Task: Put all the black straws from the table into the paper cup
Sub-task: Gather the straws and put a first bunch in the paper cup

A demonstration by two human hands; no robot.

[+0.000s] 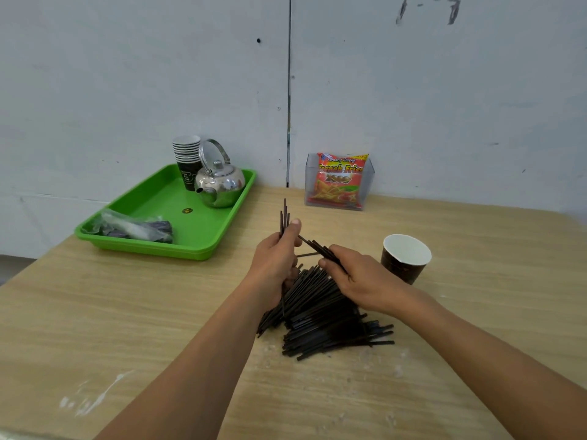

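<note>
A large pile of black straws (320, 315) lies on the wooden table (127, 312) in front of me. My left hand (274, 265) grips a small upright bunch of straws (284, 215), their tips sticking up past my thumb. My right hand (359, 277) pinches a few more straws (320, 249), which slant up and to the left towards the left hand, above the pile. The paper cup (405, 258), dark outside and white inside, stands upright just right of my right hand. No straws show inside the cup.
At the back left is a green tray (222, 239) with a steel kettle (219, 182), a stack of paper cups (187, 160) and a plastic bag (133, 227). A clear box holding a snack packet (341, 181) stands against the wall.
</note>
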